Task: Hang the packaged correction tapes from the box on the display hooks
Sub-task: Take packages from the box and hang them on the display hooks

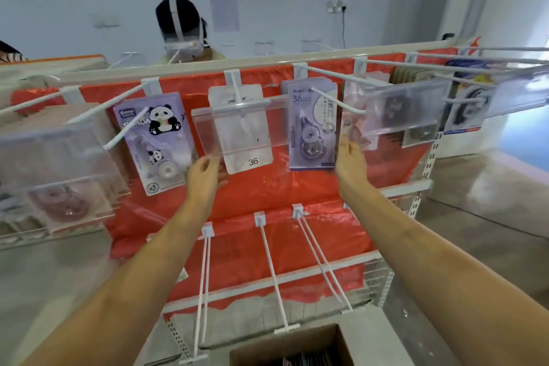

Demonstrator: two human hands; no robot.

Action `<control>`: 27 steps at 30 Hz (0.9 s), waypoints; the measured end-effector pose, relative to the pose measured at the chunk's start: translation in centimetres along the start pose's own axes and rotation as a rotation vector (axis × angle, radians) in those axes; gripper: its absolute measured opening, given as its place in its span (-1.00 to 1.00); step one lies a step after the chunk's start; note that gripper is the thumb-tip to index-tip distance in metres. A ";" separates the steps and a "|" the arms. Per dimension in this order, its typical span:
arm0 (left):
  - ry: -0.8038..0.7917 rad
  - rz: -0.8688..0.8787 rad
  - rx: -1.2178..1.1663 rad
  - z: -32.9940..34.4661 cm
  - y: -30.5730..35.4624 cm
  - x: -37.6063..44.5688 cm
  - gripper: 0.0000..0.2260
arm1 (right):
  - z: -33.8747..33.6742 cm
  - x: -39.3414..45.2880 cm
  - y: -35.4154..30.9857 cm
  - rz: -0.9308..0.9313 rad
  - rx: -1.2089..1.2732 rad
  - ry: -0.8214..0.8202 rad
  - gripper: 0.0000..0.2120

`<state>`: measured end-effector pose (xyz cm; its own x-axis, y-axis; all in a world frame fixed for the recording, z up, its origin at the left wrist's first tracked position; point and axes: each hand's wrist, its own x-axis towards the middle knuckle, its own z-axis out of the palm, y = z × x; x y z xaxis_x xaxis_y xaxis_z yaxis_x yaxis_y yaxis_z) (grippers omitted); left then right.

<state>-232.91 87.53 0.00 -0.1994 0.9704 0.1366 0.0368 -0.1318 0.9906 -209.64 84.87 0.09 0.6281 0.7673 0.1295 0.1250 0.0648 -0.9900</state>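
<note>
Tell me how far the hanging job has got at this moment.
Done: a stack of purple packs hangs on an upper hook, beside a panda pack and a white pack. In hand: the right hand touches the purple stack's edge; the left hand reaches under the clear label holder. Left: the box below seems to hold more packs, and the lower hooks are bare.

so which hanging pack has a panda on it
The purple pack just left of the left hand; the white pack and the lavender pack show only "36".
</note>
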 end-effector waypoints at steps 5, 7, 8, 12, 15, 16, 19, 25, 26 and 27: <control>-0.057 -0.200 0.237 -0.7 -1.9 -3.8 -0.91 | -1.8 -1.1 4.1 0.146 -0.138 -0.137 -0.64; -0.102 -0.197 0.361 -0.3 -1.4 -5.7 -0.92 | -3.4 -4.1 2.7 0.118 -0.217 -0.186 -0.70; -0.124 -0.138 0.472 0.0 -1.2 -6.8 -0.91 | -4.2 -5.1 2.4 0.087 -0.283 -0.214 -0.71; -0.206 0.113 0.867 1.4 0.0 -13.2 -0.79 | -7.4 -9.9 1.1 -0.071 -0.474 -0.359 -0.71; -0.224 0.184 0.984 2.0 -0.5 -18.4 -0.78 | -9.5 -14.0 1.5 -0.180 -0.545 -0.484 -0.73; -0.212 0.174 1.011 1.9 -1.1 -19.9 -0.78 | -10.1 -15.2 2.1 -0.202 -0.560 -0.528 -0.74; -0.157 0.089 1.030 0.6 -3.4 -24.3 -0.82 | -12.0 -19.1 4.6 -0.234 -0.574 -0.654 -0.76; -0.199 -0.077 1.112 -2.3 -9.4 -30.2 -0.87 | -14.5 -24.3 11.7 -0.191 -0.671 -0.815 -0.76; -0.213 -0.108 1.115 -2.8 -10.9 -30.5 -0.88 | -14.7 -24.6 12.8 -0.154 -0.688 -0.830 -0.75; -0.225 -0.138 1.123 -3.4 -12.5 -30.8 -0.87 | -14.8 -24.9 14.0 -0.117 -0.710 -0.838 -0.74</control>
<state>-230.51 58.61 -16.56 -0.0942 0.9916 -0.0891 0.9018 0.1229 0.4143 -212.11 57.23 -16.22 -0.1025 0.9870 -0.1241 0.7308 -0.0099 -0.6825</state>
